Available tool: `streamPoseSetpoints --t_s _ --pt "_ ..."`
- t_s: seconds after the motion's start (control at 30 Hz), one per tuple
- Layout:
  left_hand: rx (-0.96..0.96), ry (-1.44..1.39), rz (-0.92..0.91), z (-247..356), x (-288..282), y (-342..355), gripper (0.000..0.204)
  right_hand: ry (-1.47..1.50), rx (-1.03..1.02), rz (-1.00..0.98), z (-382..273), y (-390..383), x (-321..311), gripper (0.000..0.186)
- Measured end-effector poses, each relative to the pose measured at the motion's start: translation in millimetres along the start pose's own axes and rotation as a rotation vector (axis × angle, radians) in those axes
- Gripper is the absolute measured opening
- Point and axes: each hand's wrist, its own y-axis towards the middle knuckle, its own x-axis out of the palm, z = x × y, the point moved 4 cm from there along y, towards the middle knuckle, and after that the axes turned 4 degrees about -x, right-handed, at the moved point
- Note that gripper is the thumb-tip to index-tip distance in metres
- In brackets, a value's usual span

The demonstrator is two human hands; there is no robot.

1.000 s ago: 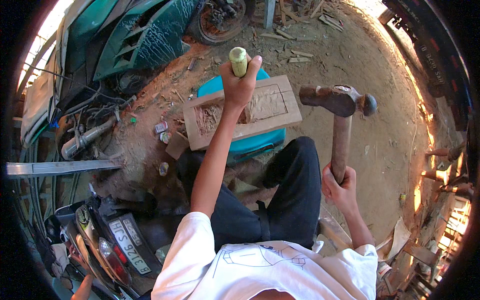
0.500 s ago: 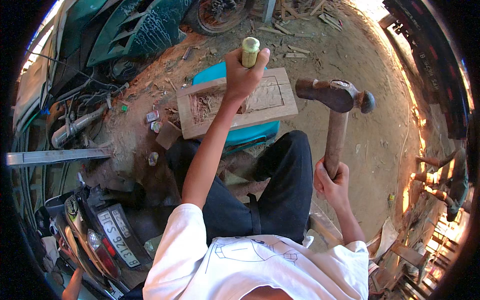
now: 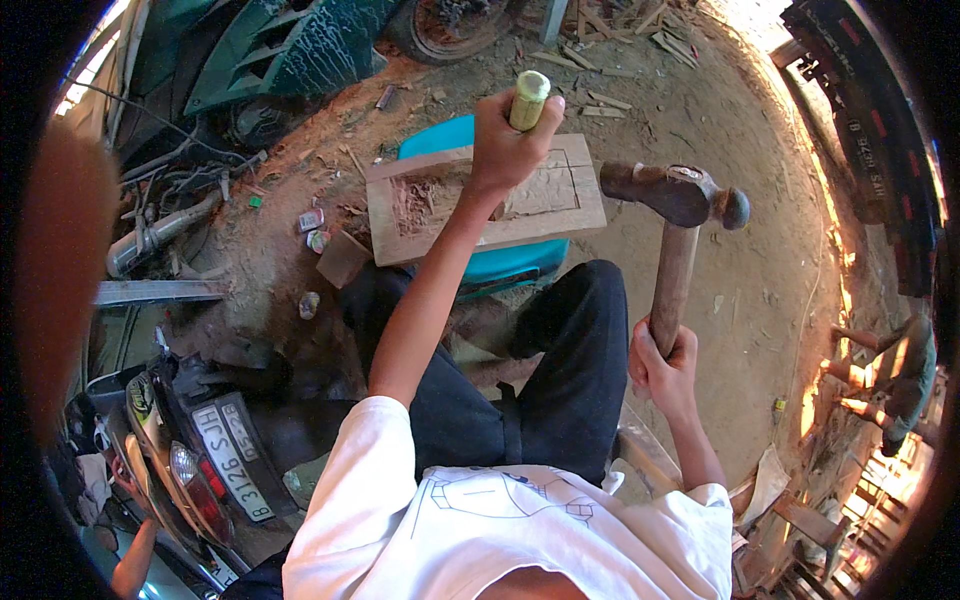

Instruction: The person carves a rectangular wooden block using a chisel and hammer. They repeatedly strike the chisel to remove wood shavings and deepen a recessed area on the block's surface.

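My left hand (image 3: 508,145) is wrapped round the upright yellowish handle (image 3: 530,98) of what looks like a chisel; its lower end is hidden behind the hand. Under that hand lies a rectangular wooden board (image 3: 440,235) with a recessed, partly carved panel and loose chips at its left. The board rests on a turquoise plastic stool (image 3: 515,268) in front of my knees. To the right, my right hand (image 3: 664,365) grips the wooden shaft of a hammer (image 3: 682,195). Its dark metal head is raised just beyond the board's right end, apart from board and handle.
A small wood block (image 3: 342,258) and crumpled wrappers (image 3: 312,220) lie left of the stool. Motorcycle parts (image 3: 205,460) crowd the left, near another person's arm (image 3: 135,565). Wood scraps (image 3: 600,105) litter the dirt floor ahead. A blurred brown shape (image 3: 65,280) covers the left edge.
The view has shifted slightly, and my left hand has slid a little right over the board with the handle. A blurred brown shape has appeared at the left edge. The hammer stays raised.
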Motion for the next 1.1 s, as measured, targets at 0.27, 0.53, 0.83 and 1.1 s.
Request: streamPoseSetpoints --t_s 0.27,0.53,0.83,1.1 --pt "0.011 -0.039 0.032 -6.8 -6.1 3.3 0.031 0.070 -0.014 0.001 3.6 3.3 -1.0 0.027" --pt "-0.011 -0.050 0.031 -4.6 -5.6 3.8 0.030 0.087 0.021 0.000 6.5 5.0 -1.5 0.027" --pt "-0.008 -0.037 -0.005 0.1 -0.1 0.2 0.028 0.030 -0.032 0.014 4.4 3.6 -3.1 0.024" --pt "-0.059 0.029 -0.117 1.7 10.6 6.0 0.029 0.020 -0.263 0.054 -17.6 1.8 5.1 0.011"
